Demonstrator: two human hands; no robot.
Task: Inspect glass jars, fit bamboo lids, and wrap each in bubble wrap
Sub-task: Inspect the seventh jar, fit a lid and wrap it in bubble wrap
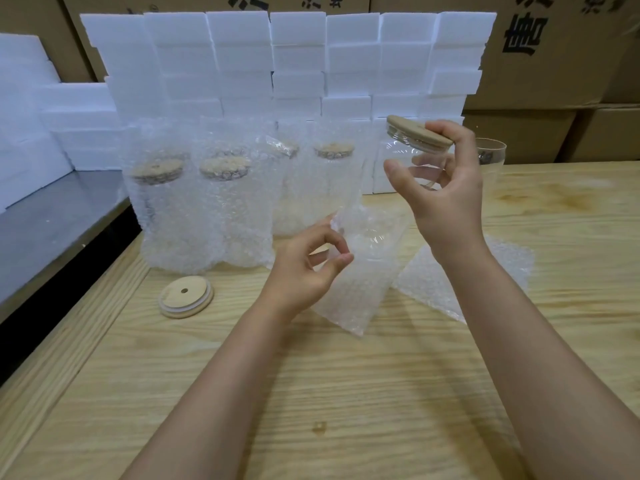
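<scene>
My right hand [446, 188] grips a clear glass jar [405, 157] by its top, tilted, with a round bamboo lid [417, 133] fitted on it. The jar's lower part sits inside the open mouth of a bubble wrap bag [356, 271], which slants down toward the table. My left hand [304, 271] pinches the bag's upper edge between thumb and fingers. Several wrapped, lidded jars [194, 209] stand upright behind on the left. A loose bamboo lid [186, 297] with a centre hole lies flat on the table.
A wooden table [346, 393] carries everything. More bubble wrap bags [485, 271] lie at the right. A bare glass jar [491, 157] stands behind my right hand. White foam blocks [277, 64] are stacked along the back, cardboard boxes [554, 64] behind them. A grey metal surface [52, 220] adjoins the left.
</scene>
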